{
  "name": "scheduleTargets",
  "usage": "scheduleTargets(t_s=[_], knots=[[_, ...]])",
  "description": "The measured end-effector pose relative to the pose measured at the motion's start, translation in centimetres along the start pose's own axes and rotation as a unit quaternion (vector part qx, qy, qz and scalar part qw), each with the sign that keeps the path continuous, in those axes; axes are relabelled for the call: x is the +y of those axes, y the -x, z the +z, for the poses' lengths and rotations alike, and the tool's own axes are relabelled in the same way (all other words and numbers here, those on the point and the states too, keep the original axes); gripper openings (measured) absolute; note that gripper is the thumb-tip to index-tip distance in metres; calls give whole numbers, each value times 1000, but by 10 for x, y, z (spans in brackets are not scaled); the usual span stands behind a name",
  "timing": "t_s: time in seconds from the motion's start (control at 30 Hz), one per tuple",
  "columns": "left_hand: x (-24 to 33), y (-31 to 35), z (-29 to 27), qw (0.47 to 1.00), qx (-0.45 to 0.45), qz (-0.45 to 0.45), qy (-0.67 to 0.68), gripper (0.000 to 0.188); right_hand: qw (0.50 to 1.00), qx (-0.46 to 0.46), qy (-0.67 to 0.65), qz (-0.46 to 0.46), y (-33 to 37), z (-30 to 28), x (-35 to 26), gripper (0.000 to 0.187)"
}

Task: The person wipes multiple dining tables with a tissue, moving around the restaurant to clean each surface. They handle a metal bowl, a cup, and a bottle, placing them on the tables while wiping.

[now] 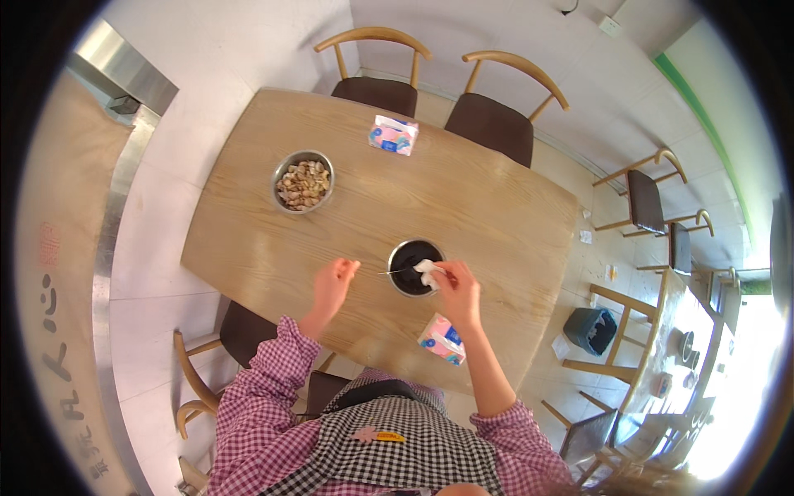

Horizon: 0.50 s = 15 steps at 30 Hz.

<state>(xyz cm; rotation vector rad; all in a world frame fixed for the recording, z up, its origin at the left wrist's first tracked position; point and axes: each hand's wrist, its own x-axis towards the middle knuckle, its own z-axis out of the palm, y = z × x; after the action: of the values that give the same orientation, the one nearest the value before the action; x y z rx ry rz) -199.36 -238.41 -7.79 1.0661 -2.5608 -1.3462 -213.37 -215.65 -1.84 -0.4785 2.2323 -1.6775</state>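
Frame centre: right hand point(460, 287) pinching white tissue point(427, 270) over steel bowl point(397, 287), work seemingly midway, unfinished; left hand point(334, 279) half-curled, hold unclear

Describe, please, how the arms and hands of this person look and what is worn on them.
The left sleeve and right sleeve are in purple-pink and white check, with bunched ends; the right one ends further up the arm. The left hand and right hand wear no gloves. I see no watch or cable.
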Motion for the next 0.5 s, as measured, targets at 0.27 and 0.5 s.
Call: scheduleTargets(t_s=[0.27,0.5], knots=[[-13,-46,-9,936,-169,-170,257,31,985,42,-55,160,20,-51,41,13],[28,19,60,867,-176,-200,422,27,980,66,-85,168,41,-68,57,12]])
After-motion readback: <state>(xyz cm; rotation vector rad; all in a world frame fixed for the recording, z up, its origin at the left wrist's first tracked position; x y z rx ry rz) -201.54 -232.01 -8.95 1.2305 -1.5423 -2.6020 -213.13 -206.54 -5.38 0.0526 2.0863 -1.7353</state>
